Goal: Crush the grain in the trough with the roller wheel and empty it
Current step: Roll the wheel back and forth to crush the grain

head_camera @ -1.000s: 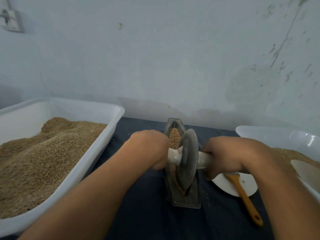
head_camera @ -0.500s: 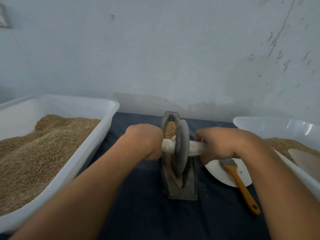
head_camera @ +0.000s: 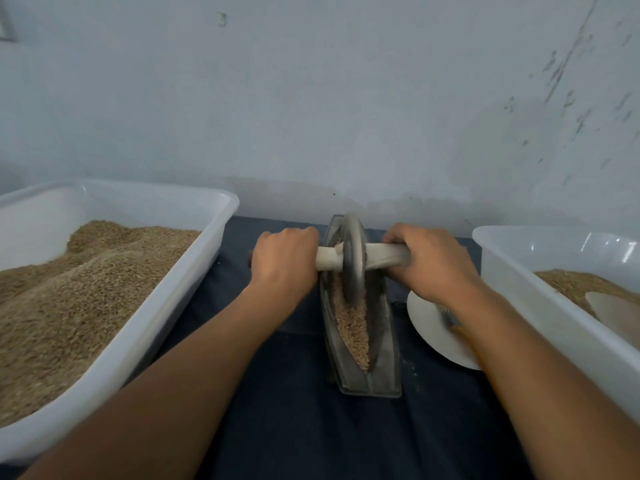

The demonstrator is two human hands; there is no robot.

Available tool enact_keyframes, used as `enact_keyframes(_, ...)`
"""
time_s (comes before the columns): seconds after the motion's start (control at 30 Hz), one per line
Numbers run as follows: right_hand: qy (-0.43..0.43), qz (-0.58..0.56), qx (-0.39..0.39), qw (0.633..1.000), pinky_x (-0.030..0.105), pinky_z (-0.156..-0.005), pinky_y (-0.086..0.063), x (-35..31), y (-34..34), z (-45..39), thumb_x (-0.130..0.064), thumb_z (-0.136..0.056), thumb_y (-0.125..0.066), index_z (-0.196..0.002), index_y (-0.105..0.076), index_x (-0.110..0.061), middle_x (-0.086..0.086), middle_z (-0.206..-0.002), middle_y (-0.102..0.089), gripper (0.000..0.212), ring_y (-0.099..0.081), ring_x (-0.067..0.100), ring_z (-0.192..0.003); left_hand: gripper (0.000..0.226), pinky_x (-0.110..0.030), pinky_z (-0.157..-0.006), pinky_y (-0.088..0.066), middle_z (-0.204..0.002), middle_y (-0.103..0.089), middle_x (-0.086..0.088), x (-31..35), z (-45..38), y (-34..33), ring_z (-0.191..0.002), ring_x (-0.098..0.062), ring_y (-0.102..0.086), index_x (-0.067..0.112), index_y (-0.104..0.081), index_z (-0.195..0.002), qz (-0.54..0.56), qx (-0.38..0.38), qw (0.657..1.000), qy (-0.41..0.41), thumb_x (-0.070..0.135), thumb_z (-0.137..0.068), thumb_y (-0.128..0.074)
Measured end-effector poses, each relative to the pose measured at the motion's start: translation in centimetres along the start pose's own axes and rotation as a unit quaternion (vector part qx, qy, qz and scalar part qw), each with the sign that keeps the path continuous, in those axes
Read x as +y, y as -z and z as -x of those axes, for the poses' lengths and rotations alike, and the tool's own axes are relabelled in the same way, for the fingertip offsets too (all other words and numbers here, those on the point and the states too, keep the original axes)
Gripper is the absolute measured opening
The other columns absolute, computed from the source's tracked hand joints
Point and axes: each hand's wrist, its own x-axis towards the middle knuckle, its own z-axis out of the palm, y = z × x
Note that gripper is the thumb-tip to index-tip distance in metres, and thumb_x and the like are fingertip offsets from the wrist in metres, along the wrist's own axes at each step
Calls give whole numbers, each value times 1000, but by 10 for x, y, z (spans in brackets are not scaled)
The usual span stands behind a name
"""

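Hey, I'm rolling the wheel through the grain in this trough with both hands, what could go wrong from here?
The roller wheel sits near the far end of the trough; pushing further might run it over the tip and flick grain onto the dark cloth. The trough is narrow and nothing visibly anchors it, so uneven pressure from the left hand or right hand could tip it sideways. The plate beside it lies under your right forearm and may get knocked.

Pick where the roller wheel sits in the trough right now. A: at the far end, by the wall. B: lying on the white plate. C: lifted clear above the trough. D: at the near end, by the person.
A: the roller wheel stands in the far end of the trough, leaving the grain exposed nearer the person.
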Motion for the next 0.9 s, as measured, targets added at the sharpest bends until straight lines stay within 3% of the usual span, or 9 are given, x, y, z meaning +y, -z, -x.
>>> enact_keyframes(0.13,35,27,73,996,34,-63,-37,-2,-8,1,-30,-78,-78,-99,-61,-27,-5,-94,-67,27,-62,24,-87,21,-33,-72,-32,-93,-61,2,-1,-1,-10,-75,-21,-53,22,-45,-91,4,91,996,-21,16,-83,-63)
enact_keyframes(0.3,14,63,141,988,34,-68,-30,-7,-24,7,-18,-75,-79,-97,-59,-20,1,-94,-60,30,-56,27,-87,23,-33,-78,-33,-93,-59,3,-2,-1,-16,-84,-20,-54,22,-51,-96,40,153,987,-33,16,-82,-68)
enact_keyframes(0.43,-32,71,132,988,40,-72,-38,-9,-31,7,-12,-76,-77,-102,-55,-19,4,-99,-53,34,-52,28,-90,24,-33,-81,-32,-93,-57,1,-3,-2,-16,-85,-21,-54,20,-53,-97,55,168,983,-48,13,-80,-68)
enact_keyframes(0.67,-4,139,-25,990,34,-67,-30,-4,-14,-2,-34,-82,-68,-106,-56,-22,1,-100,-65,30,-62,28,-90,33,-37,-79,-34,-105,-58,-1,1,-2,-7,-95,-23,-57,21,-47,-108,-35,59,997,-31,23,-81,-66)
enact_keyframes(0.8,-31,128,-167,977,33,-62,-36,-8,6,-1,-36,-82,-67,-97,-48,-25,1,-99,-64,27,-53,24,-79,30,-36,-74,-30,-98,-58,-2,6,1,4,-85,-22,-53,21,-40,-96,-61,-8,998,-18,22,-81,-67)
enact_keyframes(0.9,-33,106,-240,964,31,-57,-37,-16,25,0,-37,-80,-73,-97,-57,-26,-1,-95,-63,25,-57,21,-81,29,-37,-74,-31,-89,-51,1,7,4,14,-78,-19,-45,20,-47,-101,-68,-73,995,-16,22,-81,-68)
